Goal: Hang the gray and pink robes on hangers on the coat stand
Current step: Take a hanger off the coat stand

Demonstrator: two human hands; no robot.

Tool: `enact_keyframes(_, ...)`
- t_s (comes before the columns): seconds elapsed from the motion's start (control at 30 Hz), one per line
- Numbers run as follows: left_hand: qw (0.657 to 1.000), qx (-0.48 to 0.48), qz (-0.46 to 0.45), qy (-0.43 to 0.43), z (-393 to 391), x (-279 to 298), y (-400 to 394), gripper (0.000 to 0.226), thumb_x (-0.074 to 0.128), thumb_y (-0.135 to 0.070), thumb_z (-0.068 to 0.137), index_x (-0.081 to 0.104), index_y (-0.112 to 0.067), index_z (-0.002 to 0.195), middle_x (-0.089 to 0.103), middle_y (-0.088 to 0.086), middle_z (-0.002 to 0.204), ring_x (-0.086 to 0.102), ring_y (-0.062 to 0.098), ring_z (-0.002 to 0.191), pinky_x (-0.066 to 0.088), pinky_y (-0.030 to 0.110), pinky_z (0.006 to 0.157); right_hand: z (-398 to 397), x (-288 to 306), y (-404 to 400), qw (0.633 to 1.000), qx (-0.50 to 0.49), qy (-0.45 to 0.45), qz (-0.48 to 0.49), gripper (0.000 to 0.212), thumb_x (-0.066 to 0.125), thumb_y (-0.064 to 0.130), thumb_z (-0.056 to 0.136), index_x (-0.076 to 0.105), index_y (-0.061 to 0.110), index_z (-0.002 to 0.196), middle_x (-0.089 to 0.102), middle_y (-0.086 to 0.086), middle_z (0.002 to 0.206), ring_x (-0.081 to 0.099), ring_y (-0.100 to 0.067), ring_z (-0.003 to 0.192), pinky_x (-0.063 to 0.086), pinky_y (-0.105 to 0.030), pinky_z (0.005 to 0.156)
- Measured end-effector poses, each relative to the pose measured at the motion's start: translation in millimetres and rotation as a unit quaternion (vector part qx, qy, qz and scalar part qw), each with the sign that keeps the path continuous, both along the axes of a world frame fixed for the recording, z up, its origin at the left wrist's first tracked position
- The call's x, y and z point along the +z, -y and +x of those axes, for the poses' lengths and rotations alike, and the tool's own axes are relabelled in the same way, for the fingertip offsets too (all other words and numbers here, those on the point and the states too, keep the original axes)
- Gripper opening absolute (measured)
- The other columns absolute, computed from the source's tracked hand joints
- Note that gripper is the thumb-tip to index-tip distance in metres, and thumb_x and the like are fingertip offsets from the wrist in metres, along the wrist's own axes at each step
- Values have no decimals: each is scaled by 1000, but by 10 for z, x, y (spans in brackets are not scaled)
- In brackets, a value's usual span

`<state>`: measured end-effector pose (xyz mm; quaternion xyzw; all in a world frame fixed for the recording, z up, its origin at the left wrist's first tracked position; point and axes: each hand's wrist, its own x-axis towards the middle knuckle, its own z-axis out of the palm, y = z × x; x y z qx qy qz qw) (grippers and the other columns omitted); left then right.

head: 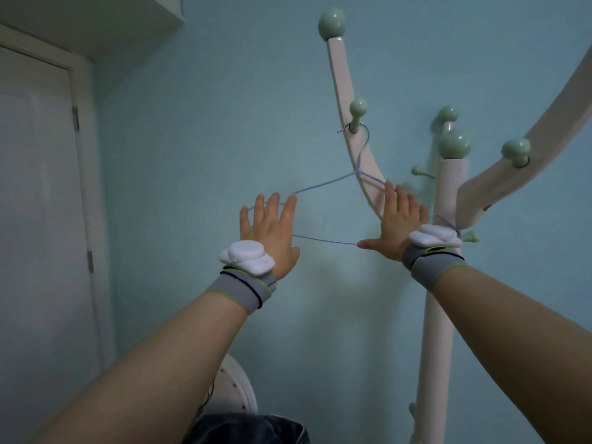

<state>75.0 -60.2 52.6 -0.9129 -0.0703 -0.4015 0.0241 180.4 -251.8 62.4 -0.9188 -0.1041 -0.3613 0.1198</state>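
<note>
A light blue wire hanger [323, 240] hangs by its metal hook from a green-knobbed peg [357, 111] on the left branch of the white coat stand [439, 315]. It carries no garment. My left hand [272, 229] is raised in front of the hanger's left end with its fingers spread. In front of the right end, my right hand [397, 224] is also spread. Neither hand closes on the wire. A second piece of blue wire [448, 223] shows behind my right wrist by a lower peg. No pink robe is in view.
A white door [38, 219] stands at the left and a pale blue wall behind the stand. At the bottom edge lie dark grey fabric [253, 427] and a round white object [238, 389]. More green-tipped pegs stick out of the stand at the right.
</note>
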Motion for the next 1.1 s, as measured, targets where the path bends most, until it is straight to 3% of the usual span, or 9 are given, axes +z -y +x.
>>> enact_keyframes(0.13, 1000, 14, -5, -5, 174, 10, 106, 91, 59, -34, 84, -3, -27, 149, 1, 5, 158, -4, 29, 147, -3, 49, 118, 180, 31, 129, 997, -2, 66, -33, 112, 74, 45, 69, 5, 8, 149, 32, -13, 139, 40, -33, 122, 32, -43, 103)
enact_keyframes(0.23, 1000, 24, -17, -1, 261, 5, 150, 94, 61, -33, 83, -6, -30, 148, -2, 5, 159, -5, 30, 147, -3, 49, 118, 261, 88, 152, 993, 77, 82, 18, 63, 62, 17, 83, 30, 2, 134, 39, -20, 124, 54, -40, 98, 44, -44, 78)
enact_keyframes(0.3, 999, 29, -24, 5, 302, 30, 168, 95, 62, -33, 82, -6, -30, 148, -2, 5, 159, -5, 31, 147, -3, 49, 117, 317, 153, 153, 990, 106, 63, 70, 29, 48, 11, 90, 39, 1, 116, 46, -24, 117, 58, -43, 89, 42, -44, 69)
enact_keyframes(0.33, 999, 30, -27, 9, 319, 43, 177, 95, 62, -32, 82, -6, -31, 148, -3, 5, 159, -6, 31, 147, -3, 49, 117, 347, 193, 157, 988, 109, 48, 96, 22, 44, 13, 93, 41, 1, 112, 51, -26, 115, 59, -44, 91, 41, -43, 70)
enact_keyframes(0.57, 998, 45, -20, 29, 349, 173, 301, 91, 60, -33, 83, -3, -29, 149, -1, 6, 159, -6, 32, 146, -1, 50, 117, 406, 516, 285, 968, 151, 99, 175, 21, 35, 10, 92, 47, 6, 109, 62, -28, 104, 57, -43, 94, 27, -36, 66)
enact_keyframes(0.7, 999, 35, 7, 35, 249, 159, 308, 71, 53, -32, 88, 17, -19, 148, 15, 10, 156, -2, 34, 146, 2, 44, 118, 129, 438, 264, 953, 190, 111, 206, 20, 34, 14, 94, 49, 5, 105, 63, -27, 97, 56, -44, 88, 24, -33, 62)
enact_keyframes(0.93, 996, 1, -18, -89, -257, -703, -193, 39, 47, -31, 93, 53, -10, 126, 51, 12, 129, 20, 31, 140, 13, 34, 116, -504, -532, -139, 946, 237, -81, 205, 23, 39, 16, 95, 58, 5, 103, 64, -22, 95, 58, -38, 89, 31, -30, 66)
enact_keyframes(1.0, 994, -4, -19, -105, -370, -916, -386, 36, 45, -29, 95, 59, -9, 120, 56, 14, 122, 27, 28, 136, 16, 31, 114, -607, -785, -287, 916, 281, -167, 234, 17, 44, 17, 93, 57, 8, 98, 60, -14, 81, 55, -32, 69, 42, -32, 62)
enact_keyframes(1.1, 979, 2, 17, -202, -653, -1328, -815, 33, 41, -24, 97, 62, -13, 120, 56, 10, 122, 20, 23, 142, 11, 27, 115, -903, -1215, -759, 823, 350, -345, 283, 7, 55, 13, 89, 52, 14, 96, 52, -4, 66, 48, -16, 52, 43, -23, 50)
